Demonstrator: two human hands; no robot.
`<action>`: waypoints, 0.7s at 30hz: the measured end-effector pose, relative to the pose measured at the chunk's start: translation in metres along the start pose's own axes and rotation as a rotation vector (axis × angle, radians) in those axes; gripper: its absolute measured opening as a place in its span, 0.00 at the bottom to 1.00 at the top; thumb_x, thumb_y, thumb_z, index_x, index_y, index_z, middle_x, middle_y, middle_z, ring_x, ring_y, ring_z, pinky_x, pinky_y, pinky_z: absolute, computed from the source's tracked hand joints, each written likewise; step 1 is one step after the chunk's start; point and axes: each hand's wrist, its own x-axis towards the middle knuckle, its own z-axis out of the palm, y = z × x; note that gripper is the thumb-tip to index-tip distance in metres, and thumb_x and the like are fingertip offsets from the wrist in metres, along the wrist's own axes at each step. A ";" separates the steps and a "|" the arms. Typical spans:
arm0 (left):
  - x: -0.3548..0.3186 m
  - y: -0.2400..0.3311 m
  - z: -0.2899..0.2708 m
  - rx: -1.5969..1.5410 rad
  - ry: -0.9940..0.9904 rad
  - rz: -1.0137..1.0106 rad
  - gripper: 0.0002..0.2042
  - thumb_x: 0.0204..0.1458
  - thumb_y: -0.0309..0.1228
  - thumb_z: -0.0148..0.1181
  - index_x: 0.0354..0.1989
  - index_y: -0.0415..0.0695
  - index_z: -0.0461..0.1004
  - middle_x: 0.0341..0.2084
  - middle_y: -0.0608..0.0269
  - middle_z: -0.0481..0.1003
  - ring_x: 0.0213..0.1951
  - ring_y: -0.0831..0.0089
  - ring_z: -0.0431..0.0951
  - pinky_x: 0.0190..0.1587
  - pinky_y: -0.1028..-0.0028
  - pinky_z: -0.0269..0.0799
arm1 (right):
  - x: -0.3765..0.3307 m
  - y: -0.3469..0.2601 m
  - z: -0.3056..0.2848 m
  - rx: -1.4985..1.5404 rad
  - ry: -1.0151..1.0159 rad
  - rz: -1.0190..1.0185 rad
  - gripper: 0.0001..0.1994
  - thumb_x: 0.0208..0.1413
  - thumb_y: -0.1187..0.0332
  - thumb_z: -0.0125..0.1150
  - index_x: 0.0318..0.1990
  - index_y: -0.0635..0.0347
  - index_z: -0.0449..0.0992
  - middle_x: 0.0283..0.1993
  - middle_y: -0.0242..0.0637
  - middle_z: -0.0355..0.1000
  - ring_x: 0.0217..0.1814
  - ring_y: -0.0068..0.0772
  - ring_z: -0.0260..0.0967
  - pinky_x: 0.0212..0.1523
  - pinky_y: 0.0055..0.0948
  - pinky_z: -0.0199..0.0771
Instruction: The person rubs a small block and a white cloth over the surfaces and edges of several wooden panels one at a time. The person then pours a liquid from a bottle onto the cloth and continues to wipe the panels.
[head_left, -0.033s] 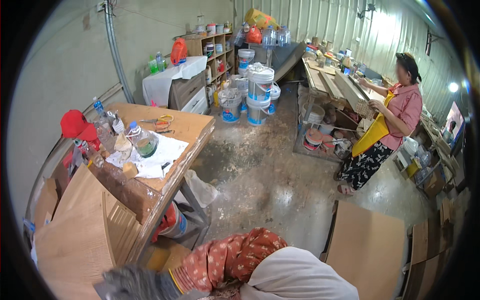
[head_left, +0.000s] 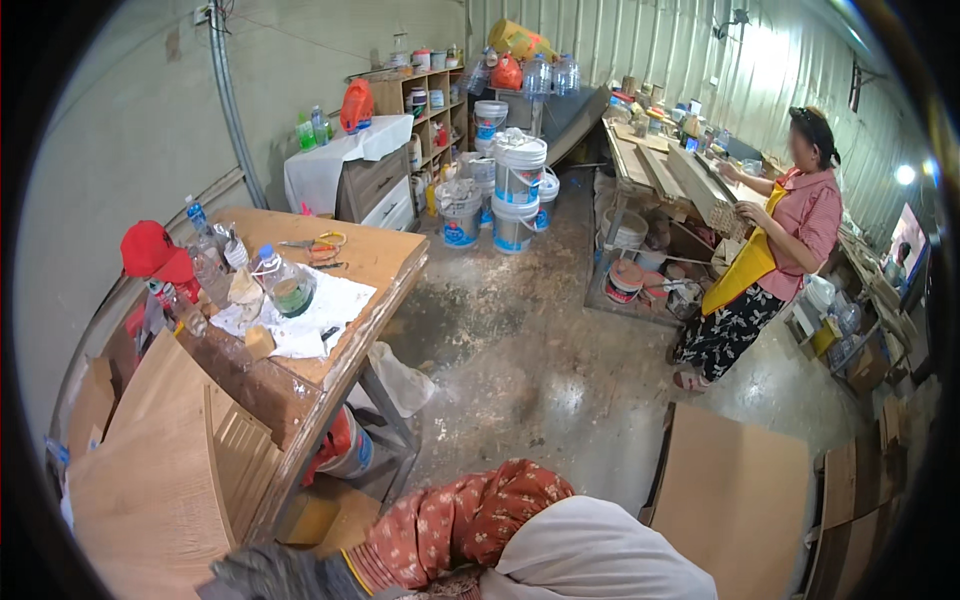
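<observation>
Several buckets (head_left: 519,183) stand beyond the cluttered workbench (head_left: 388,243).

No lettering is legible. Unreadable printed labels (head_left: 361,452) mark a white bucket (head_left: 345,466) beyond the gloved hand (head_left: 283,572), under the table (head_left: 392,246), and stacked white buckets (head_left: 519,182) farther off, ahead and rightward.

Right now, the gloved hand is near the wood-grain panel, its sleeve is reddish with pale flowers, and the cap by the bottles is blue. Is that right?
No: the cap by the bottles is red, not blue, as the head view shows. The gloved hand is near the wood-grain panel, and its sleeve is reddish with pale flowers.
</observation>
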 end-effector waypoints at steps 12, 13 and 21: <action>0.019 -0.003 -0.006 -0.034 -0.017 -0.046 0.23 0.56 0.47 0.46 0.52 0.42 0.67 0.47 0.62 0.72 0.49 0.65 0.68 0.55 0.63 0.60 | 0.021 -0.039 -0.025 0.189 0.062 -0.036 0.10 0.41 0.55 0.57 0.28 0.47 0.71 0.31 0.30 0.67 0.34 0.38 0.65 0.32 0.40 0.63; 0.016 0.001 -0.004 -0.025 -0.015 -0.025 0.23 0.56 0.47 0.47 0.52 0.42 0.67 0.47 0.62 0.72 0.49 0.65 0.68 0.54 0.63 0.60 | 0.017 -0.055 0.004 0.595 0.208 0.128 0.10 0.42 0.55 0.54 0.28 0.47 0.69 0.29 0.29 0.64 0.31 0.36 0.62 0.32 0.37 0.61; -0.001 -0.012 0.045 0.000 -0.155 -0.063 0.23 0.55 0.45 0.48 0.53 0.41 0.66 0.44 0.60 0.72 0.46 0.66 0.69 0.51 0.65 0.61 | 0.047 -0.030 -0.088 0.068 0.034 0.095 0.14 0.33 0.53 0.57 0.23 0.51 0.69 0.22 0.31 0.60 0.24 0.36 0.58 0.27 0.35 0.59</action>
